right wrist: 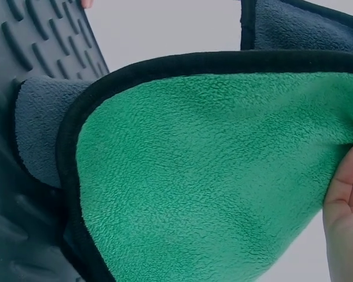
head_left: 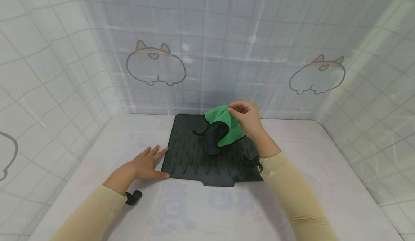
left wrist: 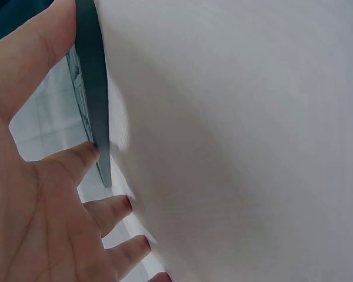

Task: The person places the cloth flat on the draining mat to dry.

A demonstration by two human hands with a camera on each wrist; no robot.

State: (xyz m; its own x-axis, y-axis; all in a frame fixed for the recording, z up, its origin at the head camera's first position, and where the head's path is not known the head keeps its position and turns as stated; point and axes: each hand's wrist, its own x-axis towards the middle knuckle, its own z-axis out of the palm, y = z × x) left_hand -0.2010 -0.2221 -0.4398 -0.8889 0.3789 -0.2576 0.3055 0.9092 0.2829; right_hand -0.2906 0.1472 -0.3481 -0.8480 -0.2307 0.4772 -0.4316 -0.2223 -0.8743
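A black rubber mat (head_left: 191, 161) with raised oblong ridges lies on the table. My right hand (head_left: 248, 116) pinches a two-sided cloth (head_left: 233, 129) between thumb and fingers, over the mat's back half. One face is fluffy green and the other dark grey, with a black border. In the right wrist view the cloth (right wrist: 206, 170) hangs from the fingertips, its lower part folded against the mat (right wrist: 23, 205). My left hand (head_left: 146, 165) is spread flat at the mat's left edge. Its thumb and index finger touch the edge of the mat (left wrist: 95, 88); the other fingers rest on the table.
The white table (head_left: 139, 215) bears faint printed patterns. A grid-patterned curtain (head_left: 220, 46) with cartoon animal outlines closes in the back and both sides. Black wrist-worn devices, one on the left (head_left: 133, 197), show at the sleeves.
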